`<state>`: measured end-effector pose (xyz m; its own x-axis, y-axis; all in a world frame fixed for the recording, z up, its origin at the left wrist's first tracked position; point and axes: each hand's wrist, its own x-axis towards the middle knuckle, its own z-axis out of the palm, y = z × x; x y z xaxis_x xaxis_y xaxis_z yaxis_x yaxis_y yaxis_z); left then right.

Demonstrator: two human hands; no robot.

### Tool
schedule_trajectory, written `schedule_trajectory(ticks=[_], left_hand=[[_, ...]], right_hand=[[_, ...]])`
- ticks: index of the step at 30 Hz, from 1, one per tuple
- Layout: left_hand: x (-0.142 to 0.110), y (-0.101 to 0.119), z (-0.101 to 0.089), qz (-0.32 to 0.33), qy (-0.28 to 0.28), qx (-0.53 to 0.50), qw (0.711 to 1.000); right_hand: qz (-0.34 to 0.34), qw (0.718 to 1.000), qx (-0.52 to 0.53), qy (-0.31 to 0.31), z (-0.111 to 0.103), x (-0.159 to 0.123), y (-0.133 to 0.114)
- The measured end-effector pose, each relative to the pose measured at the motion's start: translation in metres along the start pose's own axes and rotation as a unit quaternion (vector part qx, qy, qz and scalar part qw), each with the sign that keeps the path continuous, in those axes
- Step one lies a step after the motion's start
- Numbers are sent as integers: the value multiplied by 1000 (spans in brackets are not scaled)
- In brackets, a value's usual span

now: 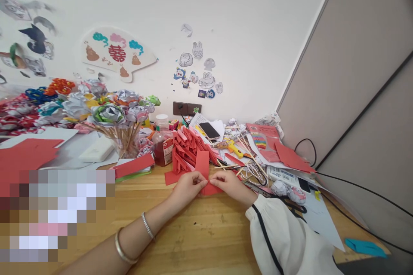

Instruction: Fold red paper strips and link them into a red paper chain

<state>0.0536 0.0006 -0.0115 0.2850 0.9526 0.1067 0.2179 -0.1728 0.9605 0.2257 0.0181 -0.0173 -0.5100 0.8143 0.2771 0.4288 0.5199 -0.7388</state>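
Observation:
Both my hands meet over the wooden table, fingertips almost touching, at a strip of red paper [202, 164]. My left hand [189, 187] pinches the paper between thumb and forefinger. From the other side, my right hand [229, 184] grips it the same way. One part of the red paper stands up behind the fingers, and more red paper lies flat beneath them. Just beyond is a heap of folded red paper strips [185, 148]. Fingers cover the exact spot being pinched.
Paper flowers [108, 114] stand at the left, near a bottle of red liquid [163, 148]. Red sheets [27, 154] lie far left. A phone [209, 130], a yellow glue gun [235, 149], sticks and bead strings [256, 174] crowd the back right. Cables run along the right.

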Motion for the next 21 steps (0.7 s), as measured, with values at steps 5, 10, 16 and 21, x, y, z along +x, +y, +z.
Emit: schedule_trajectory(ticks=[5,10,16,21], left_hand=[[1,1,-3,-8,2,4,1000],[2,-1,-5,-14,1,4,1000],[-2,7,-3,-27,-62,39,997],[-9,12,1,-23,-137,69,988]], right_hand=[[-12,1000,-18,-3,-15,1,-1],[3,1000,-21,-17,-24,2,5],[-2,1000,-7,0,-17,1,2],[-12,998,14,-54,-2,-3,-6]])
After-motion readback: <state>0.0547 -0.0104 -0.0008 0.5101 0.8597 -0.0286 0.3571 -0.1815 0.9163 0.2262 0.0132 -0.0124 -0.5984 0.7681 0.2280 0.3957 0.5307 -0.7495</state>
